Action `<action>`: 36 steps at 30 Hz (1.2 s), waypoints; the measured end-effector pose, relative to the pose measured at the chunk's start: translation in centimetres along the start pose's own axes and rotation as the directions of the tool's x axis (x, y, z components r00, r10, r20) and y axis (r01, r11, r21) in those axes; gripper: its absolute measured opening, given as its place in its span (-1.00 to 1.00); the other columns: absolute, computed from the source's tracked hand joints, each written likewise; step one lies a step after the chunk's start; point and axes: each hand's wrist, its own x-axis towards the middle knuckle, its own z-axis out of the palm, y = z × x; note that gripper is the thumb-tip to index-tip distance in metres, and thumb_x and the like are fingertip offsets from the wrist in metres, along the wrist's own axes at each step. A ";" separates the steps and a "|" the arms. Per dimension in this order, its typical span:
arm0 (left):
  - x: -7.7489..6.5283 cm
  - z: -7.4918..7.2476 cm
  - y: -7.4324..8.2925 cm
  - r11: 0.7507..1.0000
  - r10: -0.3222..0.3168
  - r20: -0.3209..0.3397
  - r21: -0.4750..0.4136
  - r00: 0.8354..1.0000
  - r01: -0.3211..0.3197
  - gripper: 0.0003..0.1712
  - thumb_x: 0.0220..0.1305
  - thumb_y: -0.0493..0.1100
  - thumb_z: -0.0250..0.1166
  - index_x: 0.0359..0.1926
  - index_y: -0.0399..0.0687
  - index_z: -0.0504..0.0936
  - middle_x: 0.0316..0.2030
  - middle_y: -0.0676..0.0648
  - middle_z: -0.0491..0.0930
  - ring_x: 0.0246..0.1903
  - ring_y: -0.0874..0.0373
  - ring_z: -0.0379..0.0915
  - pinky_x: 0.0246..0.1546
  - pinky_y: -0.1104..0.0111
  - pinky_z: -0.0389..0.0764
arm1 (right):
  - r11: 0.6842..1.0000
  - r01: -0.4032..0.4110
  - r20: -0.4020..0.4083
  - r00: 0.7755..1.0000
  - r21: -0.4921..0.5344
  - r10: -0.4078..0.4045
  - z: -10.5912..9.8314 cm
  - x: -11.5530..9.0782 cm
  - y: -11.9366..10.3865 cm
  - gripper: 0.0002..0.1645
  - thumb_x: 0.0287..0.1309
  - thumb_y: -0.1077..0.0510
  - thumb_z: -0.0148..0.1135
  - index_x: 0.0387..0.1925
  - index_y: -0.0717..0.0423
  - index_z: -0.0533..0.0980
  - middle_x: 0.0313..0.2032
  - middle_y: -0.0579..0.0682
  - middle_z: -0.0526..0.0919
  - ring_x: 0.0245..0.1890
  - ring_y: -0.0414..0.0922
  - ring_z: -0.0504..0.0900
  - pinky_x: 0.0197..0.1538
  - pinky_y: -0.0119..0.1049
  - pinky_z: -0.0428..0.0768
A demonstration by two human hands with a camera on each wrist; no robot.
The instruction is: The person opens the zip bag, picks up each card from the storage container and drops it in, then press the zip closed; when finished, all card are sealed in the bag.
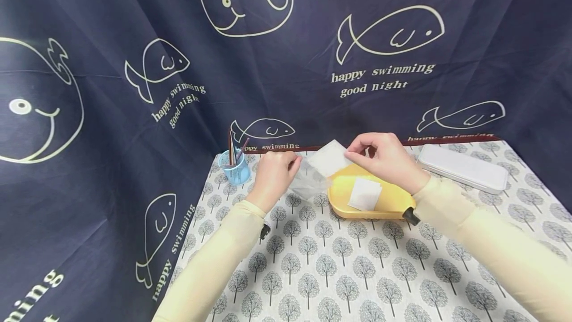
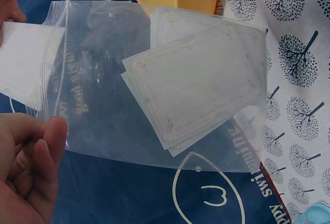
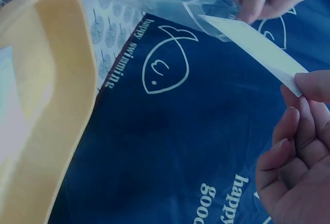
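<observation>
My left hand (image 1: 275,174) pinches the edge of a clear zip bag (image 2: 103,105) near its mouth. Inside the bag lie several pale cards (image 2: 201,79) with printed borders, fanned over one another. Between the thumb and fingers of my right hand (image 1: 386,158) is a white card (image 1: 331,157). Its far end sits at the bag's mouth, partly behind the clear film in the left wrist view. Below the right hand stands a yellow tray (image 1: 341,208), and more white cards (image 1: 365,194) lie in it.
A blue pen cup (image 1: 237,169) with several pens stands at the back left of the table. At the back right lies a white case (image 1: 462,168). A dark blue curtain (image 1: 277,79) hangs behind the table, which has a tree-print cloth (image 1: 326,242).
</observation>
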 end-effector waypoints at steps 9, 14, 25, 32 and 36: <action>0.0 0.0 0.2 1.000 0.004 -0.005 -0.011 1.000 -0.004 -0.81 0.40 -0.24 0.37 -0.40 -0.13 0.78 -0.53 -0.03 0.74 -0.63 0.14 0.59 -0.51 0.33 0.60 | 1.000 0.017 0.075 0.997 -0.007 -0.016 2.2 0.2 -0.1 -0.88 0.21 0.23 0.48 -0.40 -0.05 0.72 -0.46 -0.23 0.70 -0.44 -0.20 0.59 -0.37 -0.36 0.50; 0.0 0.1 0.2 1.000 0.009 -0.005 -0.013 1.000 -0.009 -0.81 0.40 -0.24 0.36 -0.40 -0.13 0.78 -0.54 -0.02 0.73 -0.64 0.15 0.56 -0.53 0.34 0.57 | 1.000 0.007 0.127 0.992 -0.025 -0.004 3.3 0.2 -0.1 -0.96 0.22 0.18 0.50 -0.36 -0.01 0.75 -0.46 -0.27 0.70 -0.43 -0.21 0.59 -0.34 -0.31 0.54; 0.1 0.0 0.4 1.000 0.003 -0.002 -0.015 1.000 -0.003 -0.80 0.41 -0.22 0.36 -0.40 -0.12 0.77 -0.54 -0.01 0.72 -0.62 0.14 0.57 -0.53 0.34 0.57 | 0.998 0.047 0.160 0.986 -0.041 -0.040 4.5 0.3 -0.1 -0.95 0.25 0.20 0.46 -0.26 0.01 0.78 -0.22 -0.16 0.72 -0.28 -0.14 0.61 -0.18 -0.12 0.60; 0.1 -0.1 0.6 1.000 -0.014 0.025 -0.014 1.000 0.015 -0.81 0.40 -0.21 0.38 -0.39 -0.13 0.77 -0.54 -0.02 0.72 -0.62 0.16 0.57 -0.54 0.38 0.55 | 0.995 0.026 0.196 0.981 -0.100 -0.006 5.4 0.5 0.4 -0.93 0.25 0.12 0.46 -0.27 0.02 0.77 0.02 -0.01 0.62 -0.10 -0.06 0.58 -0.01 -0.09 0.58; 0.1 -0.2 0.7 1.000 -0.006 0.021 -0.017 1.000 0.006 -0.82 0.41 -0.21 0.38 -0.38 -0.14 0.78 -0.52 -0.03 0.74 -0.61 0.15 0.59 -0.53 0.38 0.58 | 0.992 0.021 0.231 0.973 -0.127 0.009 5.9 0.9 0.5 -0.90 0.27 0.09 0.44 -0.24 0.00 0.77 0.08 0.00 0.65 0.07 0.01 0.62 0.17 0.02 0.56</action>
